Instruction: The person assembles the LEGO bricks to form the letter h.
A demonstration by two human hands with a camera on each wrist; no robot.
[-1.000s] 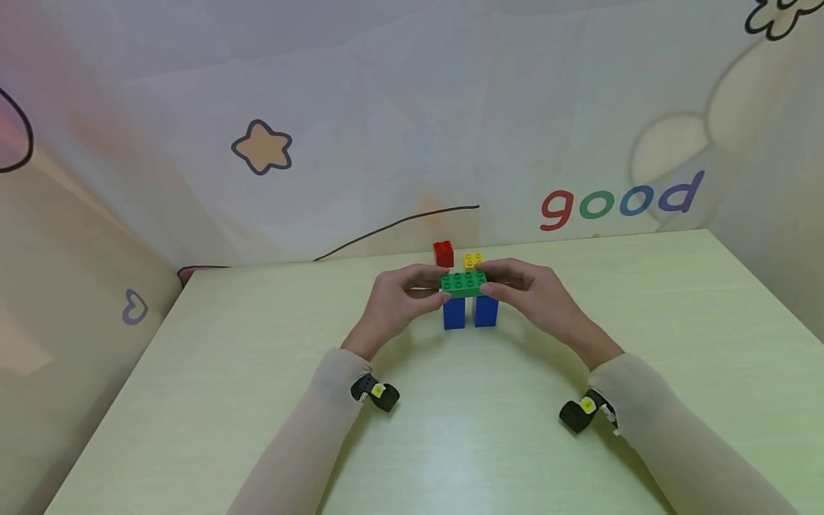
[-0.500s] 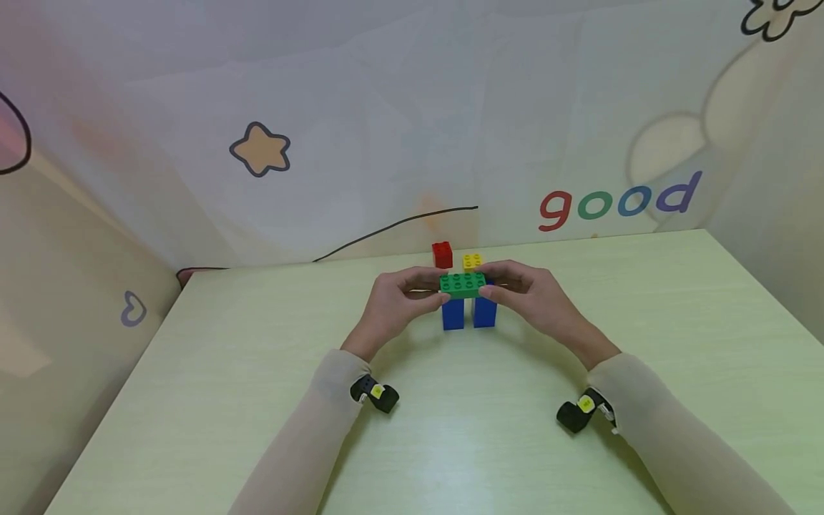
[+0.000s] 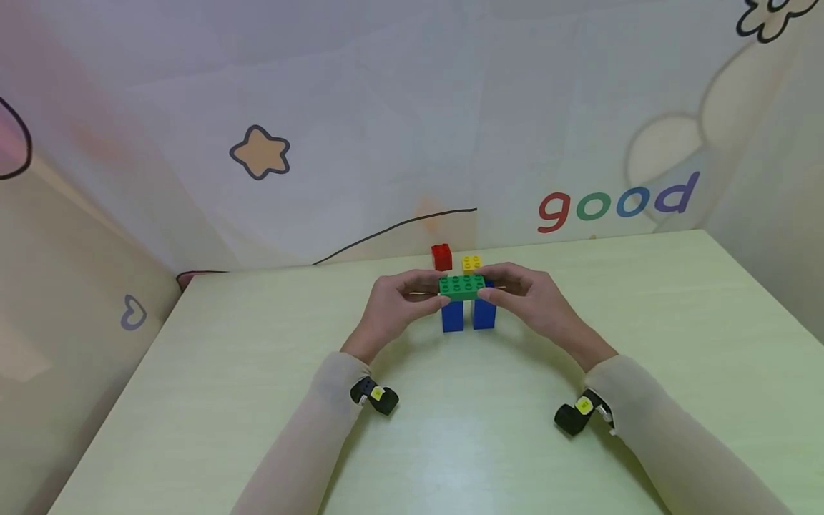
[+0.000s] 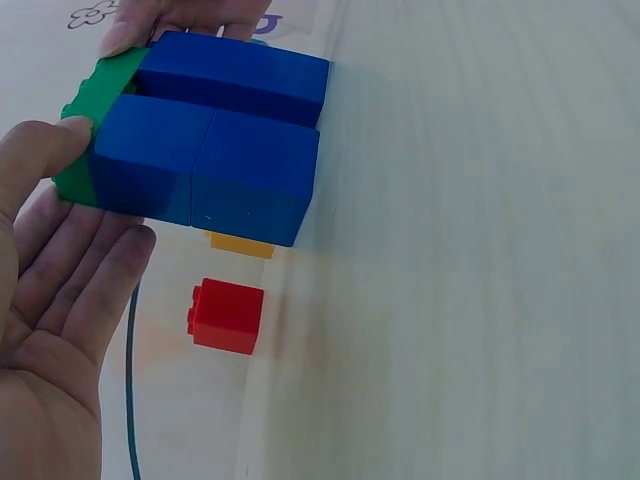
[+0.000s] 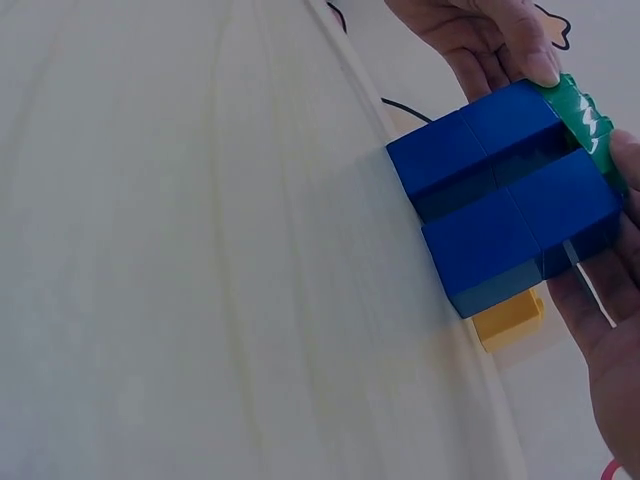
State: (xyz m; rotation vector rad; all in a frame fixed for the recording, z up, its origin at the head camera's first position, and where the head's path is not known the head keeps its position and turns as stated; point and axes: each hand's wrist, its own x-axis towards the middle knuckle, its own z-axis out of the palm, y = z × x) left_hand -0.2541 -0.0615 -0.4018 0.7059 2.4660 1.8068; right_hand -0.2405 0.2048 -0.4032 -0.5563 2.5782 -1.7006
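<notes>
A green toy building brick (image 3: pixel 461 287) with two rows of studs lies across two blue stacks (image 3: pixel 453 315) like a bridge. Each stack is made of two blue blocks (image 5: pixel 482 242), one on the other, with a narrow gap between the stacks. My left hand (image 3: pixel 400 302) pinches the green brick's left end, thumb on the near side and fingers behind. At its right end my right hand (image 3: pixel 529 295) grips in the same way, its fingers reaching behind the right stack. The back of the structure is hidden in the head view.
Beyond the structure, a red brick (image 3: pixel 441 257) stands near the table's back edge. A yellow brick (image 3: pixel 471 264) is to its right, partly covered by my right fingers. The pale table (image 3: pixel 270 372) meets a printed wall cloth (image 3: pixel 360 129) behind.
Both hands keep their hold on the green brick, and the stacks stay in place. Only a slight shift of the whole head view shows.
</notes>
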